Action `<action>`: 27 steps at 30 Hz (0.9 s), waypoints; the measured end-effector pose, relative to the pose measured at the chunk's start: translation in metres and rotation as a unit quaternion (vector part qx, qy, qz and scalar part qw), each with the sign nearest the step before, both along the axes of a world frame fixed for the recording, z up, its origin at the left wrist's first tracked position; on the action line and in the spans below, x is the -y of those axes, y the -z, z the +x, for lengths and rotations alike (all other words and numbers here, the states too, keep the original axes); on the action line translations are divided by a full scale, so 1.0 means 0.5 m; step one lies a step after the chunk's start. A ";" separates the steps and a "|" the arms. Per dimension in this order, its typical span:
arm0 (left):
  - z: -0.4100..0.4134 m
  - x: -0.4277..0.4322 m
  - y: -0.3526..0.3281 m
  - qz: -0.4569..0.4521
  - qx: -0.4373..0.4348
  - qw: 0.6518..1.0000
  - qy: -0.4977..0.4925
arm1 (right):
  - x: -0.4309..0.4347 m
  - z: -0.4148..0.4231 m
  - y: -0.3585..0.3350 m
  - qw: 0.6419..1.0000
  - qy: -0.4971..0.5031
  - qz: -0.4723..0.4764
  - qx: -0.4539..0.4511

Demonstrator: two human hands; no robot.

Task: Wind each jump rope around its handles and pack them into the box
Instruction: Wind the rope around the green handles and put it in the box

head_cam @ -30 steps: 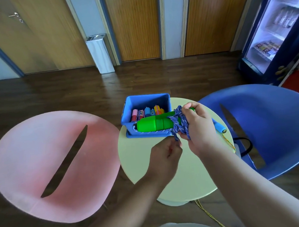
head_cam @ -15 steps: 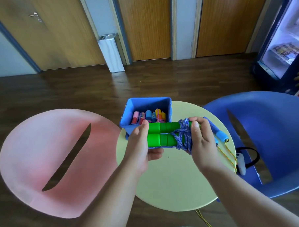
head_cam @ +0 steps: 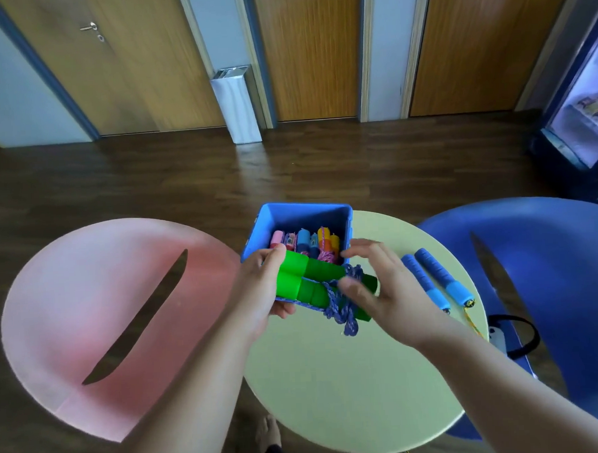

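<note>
Left hand (head_cam: pixel 261 291) clamps the green plastic handles (head_cam: pixel 301 281) above the blue plastic box (head_cam: pixel 307 207); right hand (head_cam: pixel 382 287) splayed, perhaps barely touching. That dangling purple braided cord (head_cam: pixel 344 313) could unwind.

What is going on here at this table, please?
A person is packing jump ropes. The left hand grips the pair of green plastic handles, wound with purple braided rope, over the near edge of the blue plastic box. The right hand hovers open at the rope end. Several wound ropes lie in the box. A blue-handled jump rope lies unwound on the round pale green table.
</note>
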State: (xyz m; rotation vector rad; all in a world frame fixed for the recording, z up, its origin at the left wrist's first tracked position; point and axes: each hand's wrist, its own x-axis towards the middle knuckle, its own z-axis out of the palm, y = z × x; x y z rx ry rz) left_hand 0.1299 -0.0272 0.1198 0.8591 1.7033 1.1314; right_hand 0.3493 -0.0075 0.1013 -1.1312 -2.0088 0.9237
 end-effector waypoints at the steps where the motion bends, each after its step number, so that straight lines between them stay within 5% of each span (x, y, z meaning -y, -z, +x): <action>1: -0.014 -0.018 -0.004 0.001 0.005 1.000 0.025 | -0.010 -0.014 -0.010 0.997 -0.035 0.030 0.064; 5: -0.069 -0.097 -0.008 0.005 0.012 0.997 0.070 | -0.052 -0.094 -0.026 0.973 -0.047 0.074 0.215; 11: -0.166 -0.204 -0.004 -0.022 0.014 0.988 0.152 | -0.104 -0.217 -0.001 0.975 0.061 0.037 0.211; 17: -0.271 -0.315 0.030 -0.057 0.127 0.975 0.174 | -0.174 -0.318 0.016 0.971 0.170 -0.084 0.146; 21: -0.333 -0.350 0.102 0.006 -0.129 0.983 0.129 | -0.243 -0.366 0.024 0.955 0.233 -0.147 0.106; 27: -0.379 -0.362 0.251 -0.042 -0.070 0.981 0.175 | -0.320 -0.452 0.078 0.926 0.267 -0.204 0.174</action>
